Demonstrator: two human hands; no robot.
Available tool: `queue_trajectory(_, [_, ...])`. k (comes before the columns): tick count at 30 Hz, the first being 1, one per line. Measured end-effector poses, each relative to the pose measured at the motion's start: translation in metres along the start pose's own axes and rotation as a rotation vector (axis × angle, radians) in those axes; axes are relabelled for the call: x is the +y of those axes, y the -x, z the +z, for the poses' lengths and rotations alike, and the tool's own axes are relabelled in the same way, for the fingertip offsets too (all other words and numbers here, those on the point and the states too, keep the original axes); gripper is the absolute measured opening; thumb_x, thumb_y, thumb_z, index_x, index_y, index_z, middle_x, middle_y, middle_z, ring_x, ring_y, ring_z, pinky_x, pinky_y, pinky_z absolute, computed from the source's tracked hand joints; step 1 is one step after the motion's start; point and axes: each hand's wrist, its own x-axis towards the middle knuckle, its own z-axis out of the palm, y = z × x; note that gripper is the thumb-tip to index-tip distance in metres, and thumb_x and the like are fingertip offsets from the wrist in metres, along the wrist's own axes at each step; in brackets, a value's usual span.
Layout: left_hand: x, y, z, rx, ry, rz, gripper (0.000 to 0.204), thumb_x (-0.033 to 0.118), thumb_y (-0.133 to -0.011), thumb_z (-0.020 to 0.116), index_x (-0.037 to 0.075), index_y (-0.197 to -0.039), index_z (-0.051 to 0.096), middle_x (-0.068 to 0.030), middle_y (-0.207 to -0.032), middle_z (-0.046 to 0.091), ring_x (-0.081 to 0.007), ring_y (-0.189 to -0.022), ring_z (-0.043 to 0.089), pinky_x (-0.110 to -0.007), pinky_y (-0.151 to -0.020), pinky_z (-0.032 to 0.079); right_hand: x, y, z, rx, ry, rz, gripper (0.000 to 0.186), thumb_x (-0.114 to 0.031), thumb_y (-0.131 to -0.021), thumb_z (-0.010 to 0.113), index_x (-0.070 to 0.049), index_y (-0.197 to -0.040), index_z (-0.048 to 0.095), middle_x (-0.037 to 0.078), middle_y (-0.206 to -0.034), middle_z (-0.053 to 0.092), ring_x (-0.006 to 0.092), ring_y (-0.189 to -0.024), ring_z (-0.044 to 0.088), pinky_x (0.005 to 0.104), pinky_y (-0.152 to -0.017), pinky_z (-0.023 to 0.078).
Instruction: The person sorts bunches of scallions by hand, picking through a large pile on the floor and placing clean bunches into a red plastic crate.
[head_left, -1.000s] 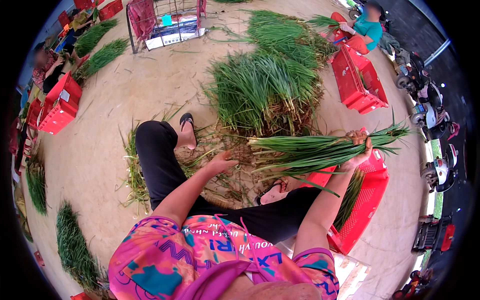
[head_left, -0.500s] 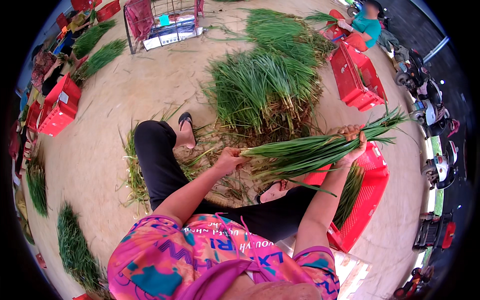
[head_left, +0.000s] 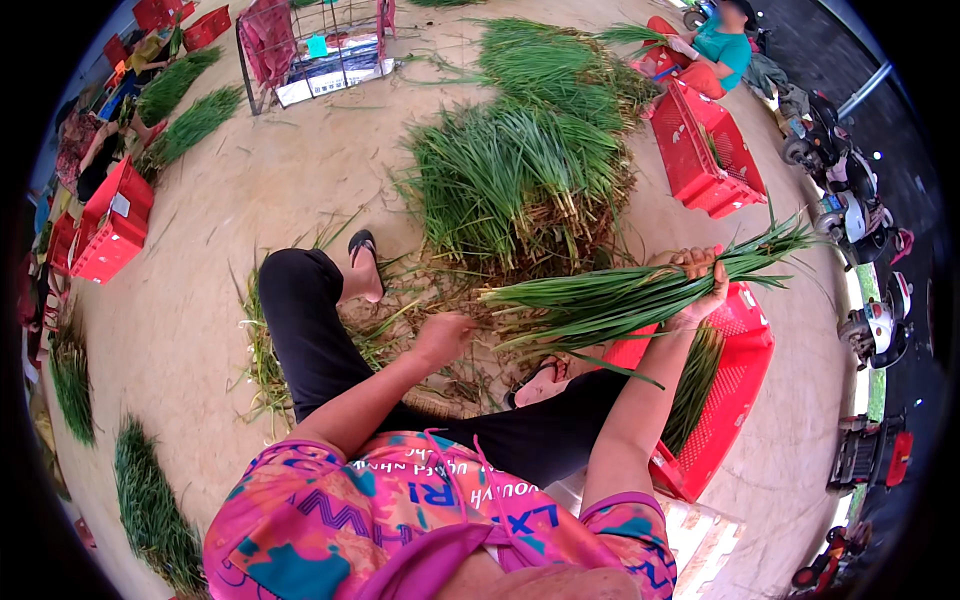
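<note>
Green stalk bundle (head_left: pixel 610 308) is up by the red crate's (head_left: pixel 735 375) far edge. Your right hand (head_left: pixel 700 275) is wrapped round it; your left hand (head_left: pixel 445 338) is now off the pale ends (head_left: pixel 492 296), so the right's carrying it solo. Can't tell if the left's pinching anything.

Right hand (head_left: pixel 706 282) grips green stalks (head_left: pixel 600 308), left hand (head_left: pixel 443 338) near their ends.

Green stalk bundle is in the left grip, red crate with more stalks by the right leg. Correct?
Wrong side: head view shows the green stalk bundle in the right grip, red crate with more stalks by the right leg.
</note>
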Motion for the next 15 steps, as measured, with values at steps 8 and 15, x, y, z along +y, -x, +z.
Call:
queue_trajectory(8, [0.059, -0.016, 0.014, 0.114, 0.065, 0.117, 0.023, 0.010, -0.068, 0.058, 0.006, -0.091, 0.060, -0.0121, -0.078, 0.055, -0.0298, -0.075, 0.055, -0.037, -0.065, 0.045, 0.003, 0.002, 0.005, 0.006, 0.037, 0.022, 0.017, -0.019, -0.067, 0.054, -0.009, -0.068, 0.041, -0.002, -0.055, 0.037, 0.0111, -0.049, 0.035, 0.0284, -0.061, 0.033])
queue_trajectory(15, [0.070, -0.003, 0.013, 0.171, 0.334, 0.132, 0.021, 0.015, -0.073, 0.057, 0.003, -0.090, 0.060, -0.0091, -0.069, 0.056, -0.0197, -0.056, 0.054, -0.031, -0.052, 0.044, 0.003, -0.001, 0.004, -0.006, 0.018, -0.014, 0.016, -0.020, -0.070, 0.052, -0.008, -0.069, 0.041, -0.002, -0.055, 0.037, 0.0109, -0.050, 0.035, 0.0274, -0.062, 0.033])
